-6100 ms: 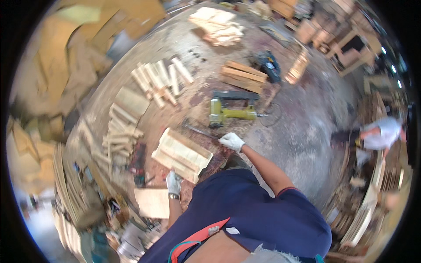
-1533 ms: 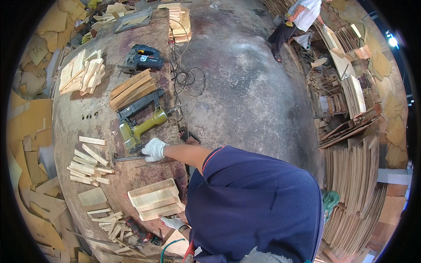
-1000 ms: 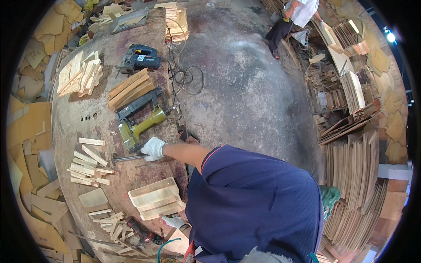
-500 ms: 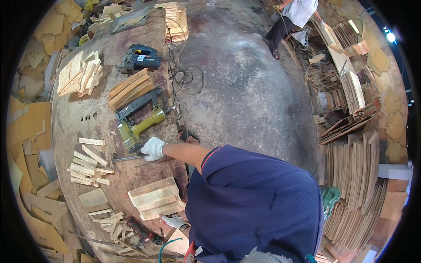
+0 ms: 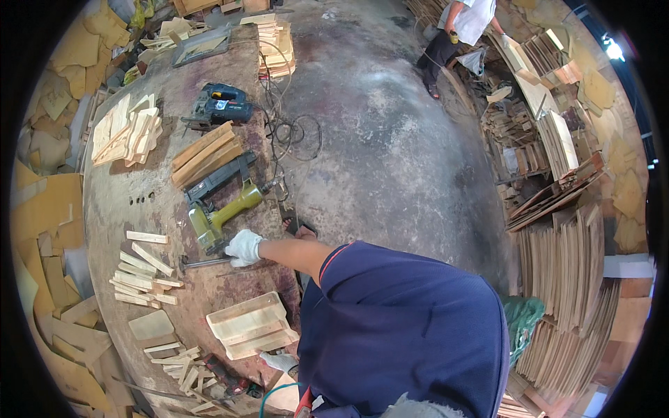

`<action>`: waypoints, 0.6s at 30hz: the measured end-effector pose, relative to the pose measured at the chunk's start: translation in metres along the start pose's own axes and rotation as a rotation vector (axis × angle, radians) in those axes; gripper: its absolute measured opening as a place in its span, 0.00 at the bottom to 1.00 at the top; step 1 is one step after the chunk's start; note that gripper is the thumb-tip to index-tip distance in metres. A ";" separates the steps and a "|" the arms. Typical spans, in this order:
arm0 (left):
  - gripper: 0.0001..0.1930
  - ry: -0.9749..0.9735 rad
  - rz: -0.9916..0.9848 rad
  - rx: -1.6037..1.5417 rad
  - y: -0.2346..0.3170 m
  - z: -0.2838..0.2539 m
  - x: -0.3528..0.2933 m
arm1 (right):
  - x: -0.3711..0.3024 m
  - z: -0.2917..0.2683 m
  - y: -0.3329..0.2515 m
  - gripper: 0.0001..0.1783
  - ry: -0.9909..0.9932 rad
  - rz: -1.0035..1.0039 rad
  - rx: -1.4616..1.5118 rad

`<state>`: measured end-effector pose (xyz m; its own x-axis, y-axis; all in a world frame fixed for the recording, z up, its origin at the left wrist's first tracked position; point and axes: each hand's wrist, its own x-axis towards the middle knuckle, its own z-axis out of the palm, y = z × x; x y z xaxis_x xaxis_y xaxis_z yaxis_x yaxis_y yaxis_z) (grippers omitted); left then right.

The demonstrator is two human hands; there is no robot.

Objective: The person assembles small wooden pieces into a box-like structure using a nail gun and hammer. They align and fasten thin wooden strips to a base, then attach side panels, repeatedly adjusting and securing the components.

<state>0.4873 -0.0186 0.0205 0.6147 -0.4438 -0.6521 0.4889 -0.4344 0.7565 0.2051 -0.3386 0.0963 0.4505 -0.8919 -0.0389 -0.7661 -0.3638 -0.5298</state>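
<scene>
My right hand [image 5: 244,248], in a white glove, is closed round the handle of a hammer [image 5: 209,262] lying low over the worktable. Just beyond it is a green and black nail gun [image 5: 237,203]. My left hand [image 5: 280,361], also gloved and partly hidden by my body, has its fingers stretched out beside the near edge of a pale wooden panel [image 5: 252,325] of joined boards. Left of the hammer lie several short wooden strips [image 5: 143,282].
A jigsaw [image 5: 219,104], brown wood blocks [image 5: 206,155] and cut wooden pieces [image 5: 129,132] lie farther off on the table [image 5: 150,209]. A red and black drill [image 5: 233,376] lies near my left hand. Cables [image 5: 293,136] trail over the far edge. Another person [image 5: 463,28] stands far right.
The view has shifted slightly. My right hand and the hammer sit a little lower, close to the table. My left hand stays by the panel. The other person's hand has moved.
</scene>
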 end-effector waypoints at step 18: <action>0.35 -0.064 0.069 -0.055 0.010 0.017 -0.023 | 0.001 0.002 0.001 0.22 0.008 -0.017 -0.002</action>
<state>0.4677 -0.0257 0.0422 0.6080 -0.5216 -0.5986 0.4810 -0.3578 0.8004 0.2053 -0.3390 0.0943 0.4595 -0.8879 -0.0231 -0.7592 -0.3792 -0.5290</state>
